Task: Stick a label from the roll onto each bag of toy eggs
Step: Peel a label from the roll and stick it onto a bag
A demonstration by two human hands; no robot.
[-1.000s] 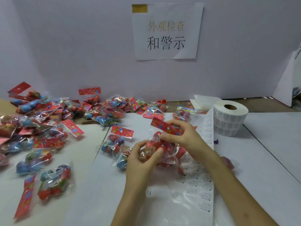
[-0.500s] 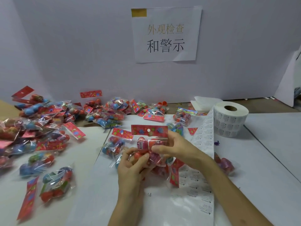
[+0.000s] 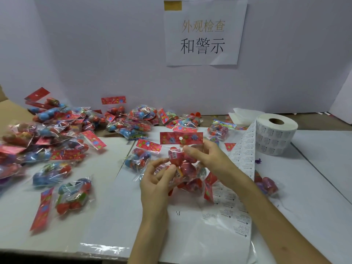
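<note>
1. Centre of view: bag of toy eggs [image 3: 187,168], held up over the bench [image 3: 314,178] between both hands. Clear plastic, red eggs inside, red flowered header card [image 3: 171,138] on top, level, with a punched hole.
2. Left hand [image 3: 155,180]: fingers curled, thumb and fingertips pinching the lower left part of the bag.
3. Right hand [image 3: 208,159]: fingers curled round the upper part of the bag, just under the header card. Thumb tip just beside a red egg that carries a small barcode sticker [image 3: 174,155].
4. Red card pieces [image 3: 209,185] hang below the held bag. Cannot tell whether they belong to it or to another bag underneath.
5. Label roll [image 3: 276,134]: stands on end at the right rear of the bench, well apart from the hands.
6. Label strip [image 3: 242,159]: runs from the roll toward the near edge and passes under the right forearm. Rows of printed labels, print too small to read.
7. Pile of bags [image 3: 57,134]: heaped across the left and rear of the bench, blue and red eggs, red cards lying at all angles.
8. Loose bags: one [image 3: 137,161] just left of the left hand, one [image 3: 74,195] at front left, one [image 3: 266,184] right of the strip beside the right forearm.
9. Folded white paper [image 3: 245,115] lies behind the roll.
10. Paper sign [image 3: 203,33] with Chinese characters is fixed on the white wall [image 3: 95,54], yellow tape at its top left corner.
</note>
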